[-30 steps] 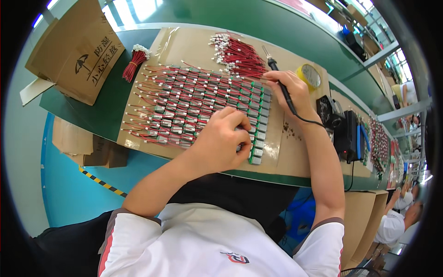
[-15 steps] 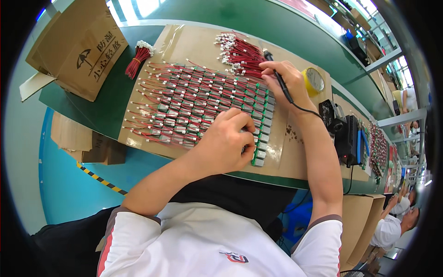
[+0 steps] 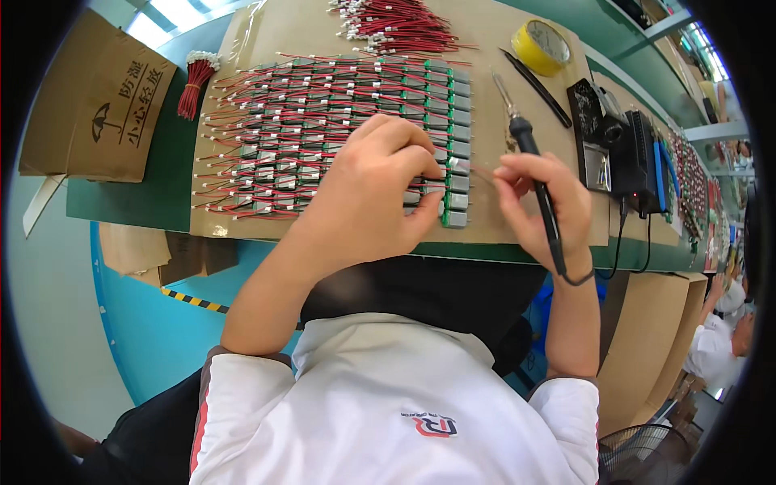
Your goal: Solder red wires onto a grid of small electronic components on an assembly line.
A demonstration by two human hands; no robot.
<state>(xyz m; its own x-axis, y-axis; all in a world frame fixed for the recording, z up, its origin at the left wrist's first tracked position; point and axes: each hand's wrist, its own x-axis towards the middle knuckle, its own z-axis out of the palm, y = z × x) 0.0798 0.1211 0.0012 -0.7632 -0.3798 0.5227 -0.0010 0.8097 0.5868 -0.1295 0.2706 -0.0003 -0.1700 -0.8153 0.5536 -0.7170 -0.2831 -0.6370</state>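
We are now holding our right hand (image 3: 562,206) lower and nearer our body than half a second ago, when it was sitting just beside the yellow tape roll (image 3: 525,55). A slim black tool (image 3: 537,87) is now showing near the tape. We are keeping the soldering iron (image 3: 525,136) gripped in that hand, its handle running between the bent fingers, and its metal tip is no longer lying by the red wire bundle (image 3: 396,24). The iron is standing right of the wired boards (image 3: 458,133), over the cardboard sheet (image 3: 489,212) on the green counter (image 3: 166,190). Its tip is pointing away from us and slightly left; its long axis is running steeply from that end back toward our right wrist, a little more upright than before. A thin strand (image 3: 482,171) is reaching from near our right fingertips toward the boards. Our left hand (image 3: 376,190) is staying over the boards' right-hand part, fingers curling and thumb below them; we are not able to tell whether it is pinching a board. The boards' wires are mostly trailing leftward.
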